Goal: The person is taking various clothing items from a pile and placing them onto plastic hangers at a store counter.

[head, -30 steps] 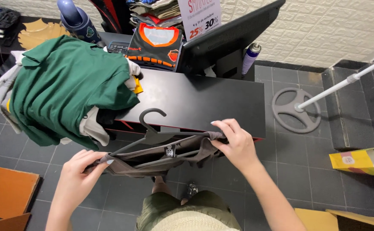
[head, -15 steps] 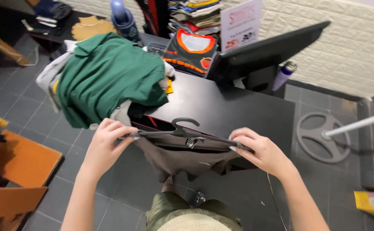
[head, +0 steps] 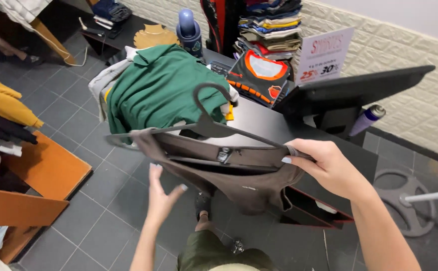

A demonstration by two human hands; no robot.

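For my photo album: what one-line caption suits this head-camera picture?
Right hand lifts a brown garment on a black hanger while the open left hand reaches beneath.

Even, bright indoor light w/ soft shadows; dull sheen on black counter; wide-angle bending at edges far from counter; left hand below it slightly motion-blurred.

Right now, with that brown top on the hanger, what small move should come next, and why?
Probably bring the left hand up to the brown garment. Only the right hand grips the black hanger, and the left hand is open just below the sagging fabric.
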